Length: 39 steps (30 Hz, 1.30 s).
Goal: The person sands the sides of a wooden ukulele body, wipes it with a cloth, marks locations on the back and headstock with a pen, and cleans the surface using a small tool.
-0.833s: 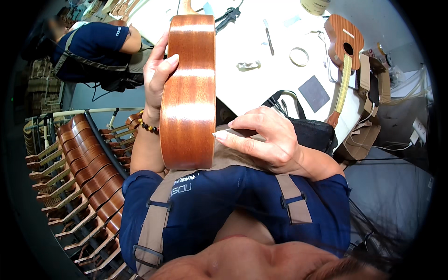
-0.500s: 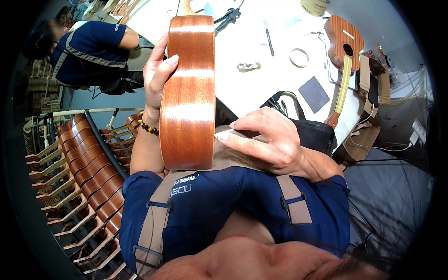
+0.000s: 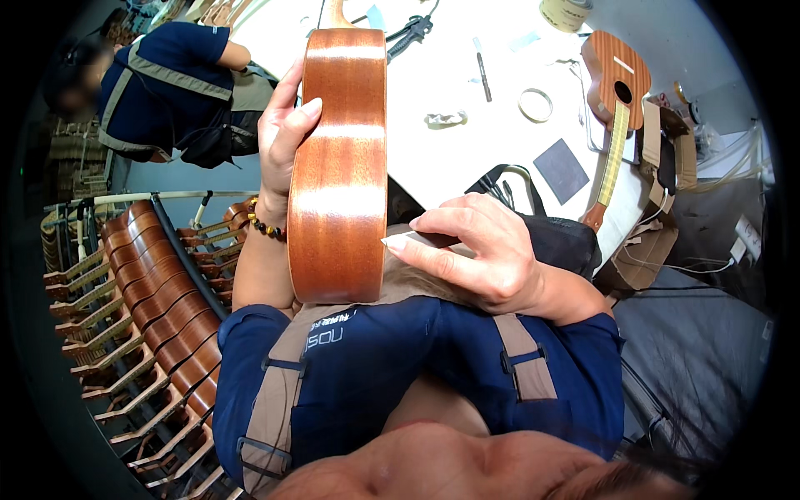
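Observation:
A glossy brown ukulele (image 3: 340, 179) stands on edge against my lap, its curved side facing up and its neck pointing away to the top of the view. My left hand (image 3: 286, 137) is closed on its left face, thumb on the rim and fingers mostly hidden behind the body. At the lower right edge of the body, my right hand (image 3: 475, 250) pinches a thin dark piece (image 3: 437, 239) that looks like folded sandpaper. Its thumb tip meets the rim; the piece is mostly covered by the fingers.
Another ukulele (image 3: 621, 87) lies on the white table (image 3: 433, 158) at right, near a tape roll (image 3: 535, 105), a dark square sheet (image 3: 560, 171), a pen (image 3: 483, 77) and a black clamp (image 3: 410, 35). A rack of ukuleles (image 3: 158, 292) stands left; a co-worker (image 3: 179, 92) is beyond it.
The ukulele and both hands have hardly moved. The piece in my right hand shows darker, with a slight shift of the fingers. The co-worker has shifted slightly to the right.

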{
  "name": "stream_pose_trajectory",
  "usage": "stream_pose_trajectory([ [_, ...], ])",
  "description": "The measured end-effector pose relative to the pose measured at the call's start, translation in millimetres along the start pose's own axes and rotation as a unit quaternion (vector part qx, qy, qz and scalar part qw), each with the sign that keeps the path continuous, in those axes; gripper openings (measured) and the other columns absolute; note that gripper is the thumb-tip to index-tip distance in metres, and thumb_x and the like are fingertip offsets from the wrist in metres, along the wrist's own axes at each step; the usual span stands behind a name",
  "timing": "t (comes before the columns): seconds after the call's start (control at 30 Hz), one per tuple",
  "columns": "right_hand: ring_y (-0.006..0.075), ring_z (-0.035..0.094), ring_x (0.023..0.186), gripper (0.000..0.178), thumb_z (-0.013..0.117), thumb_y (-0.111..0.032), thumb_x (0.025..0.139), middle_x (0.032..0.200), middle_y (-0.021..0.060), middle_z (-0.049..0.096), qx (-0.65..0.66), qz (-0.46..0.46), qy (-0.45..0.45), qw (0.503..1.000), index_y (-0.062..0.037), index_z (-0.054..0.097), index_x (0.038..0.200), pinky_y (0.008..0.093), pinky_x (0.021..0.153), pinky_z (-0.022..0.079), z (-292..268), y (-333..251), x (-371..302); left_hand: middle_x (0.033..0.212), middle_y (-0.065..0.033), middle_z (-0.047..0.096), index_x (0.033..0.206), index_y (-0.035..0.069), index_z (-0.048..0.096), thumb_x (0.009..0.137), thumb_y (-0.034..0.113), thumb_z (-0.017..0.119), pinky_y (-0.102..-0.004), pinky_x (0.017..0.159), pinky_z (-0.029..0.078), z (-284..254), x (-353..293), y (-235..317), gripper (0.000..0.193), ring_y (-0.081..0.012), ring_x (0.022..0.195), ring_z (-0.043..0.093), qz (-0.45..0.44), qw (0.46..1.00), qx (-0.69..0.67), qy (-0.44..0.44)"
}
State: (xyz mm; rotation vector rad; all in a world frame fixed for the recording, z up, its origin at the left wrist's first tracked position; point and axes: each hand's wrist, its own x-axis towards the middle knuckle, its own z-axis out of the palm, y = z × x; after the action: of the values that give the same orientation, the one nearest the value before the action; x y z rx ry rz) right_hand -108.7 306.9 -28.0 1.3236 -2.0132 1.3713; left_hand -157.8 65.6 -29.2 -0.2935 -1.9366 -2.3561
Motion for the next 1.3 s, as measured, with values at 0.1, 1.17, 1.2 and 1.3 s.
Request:
stream_pose_trajectory([
  [0.1,0.0210,0.059,0.069,0.030,0.072,-0.010,0.063,0.084,0.0122,0.060,0.003,-0.010,-0.001,1.000,-0.0053,0.072,0.092,0.0282,0.055,0.047,-1.5,0.7,1.3,0.122,-0.0180,0.054,0.140,-0.006,0.026,0.086,0.017,0.047,-0.0281,0.084,0.053,0.8,-0.1,1.1,0.063,-0.0174,0.103,0.061,0.001,1.000,-0.003,-0.002],
  [1.17,0.0212,0.059,0.070,0.029,0.070,-0.011,0.067,0.084,0.0116,0.060,-0.021,-0.011,-0.026,0.999,-0.0060,0.070,0.095,0.0281,0.056,0.047,-9.8,4.9,8.5,0.118,-0.0183,0.056,0.139,-0.006,0.027,0.084,0.018,0.048,-0.0278,0.080,0.055,0.7,8.4,-5.1,0.063,-0.0172,0.098,0.063,-0.018,1.000,-0.006,0.005],
  [1.2,0.0214,0.059,0.070,0.028,0.070,-0.011,0.067,0.084,0.0118,0.060,-0.020,-0.013,-0.021,1.000,-0.0059,0.070,0.095,0.0282,0.056,0.047,-8.2,6.3,8.0,0.118,-0.0182,0.056,0.139,-0.006,0.027,0.084,0.018,0.048,-0.0278,0.080,0.055,-0.3,8.7,-5.9,0.063,-0.0171,0.098,0.063,-0.021,1.000,-0.004,0.002],
  [1.3,0.0216,0.059,0.070,0.028,0.069,-0.012,0.068,0.084,0.0120,0.060,-0.019,-0.010,-0.023,1.000,-0.0058,0.070,0.095,0.0283,0.057,0.048,-8.0,9.8,7.8,0.117,-0.0179,0.056,0.139,-0.006,0.027,0.084,0.018,0.048,-0.0275,0.079,0.055,-2.1,10.8,-8.2,0.063,-0.0167,0.098,0.063,-0.028,1.000,0.000,-0.001],
])
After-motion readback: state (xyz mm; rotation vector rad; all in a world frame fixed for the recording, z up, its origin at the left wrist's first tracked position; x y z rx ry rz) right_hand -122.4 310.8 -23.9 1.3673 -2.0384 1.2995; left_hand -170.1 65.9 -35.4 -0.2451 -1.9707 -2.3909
